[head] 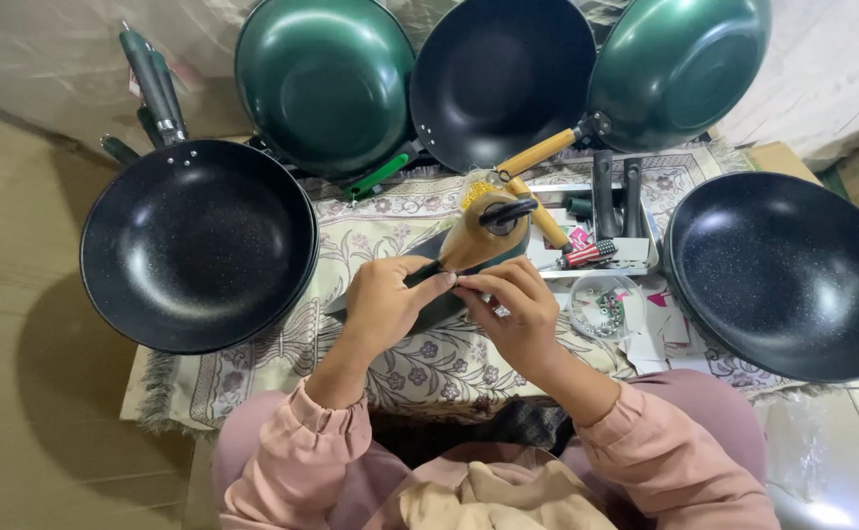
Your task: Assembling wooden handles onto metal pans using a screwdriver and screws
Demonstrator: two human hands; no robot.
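Pink sleeves (645, 442) and lap at the bottom edge; above them, left hand (382, 302) curled around the dark end of a wooden pan handle (479, 238), right hand (513, 306) pinching with fingertips pressed together at the same spot, the handle raised over a floral cloth (390, 363). Just beside the right hand: clear dish of small screws (603, 306), red-handled screwdriver (587, 254), loose paper tags (660, 329). Around: black pan (199, 245) left, black pan (788, 275) right, two green pans (323, 83) (680, 64) and a dark pan (501, 79) propped behind.
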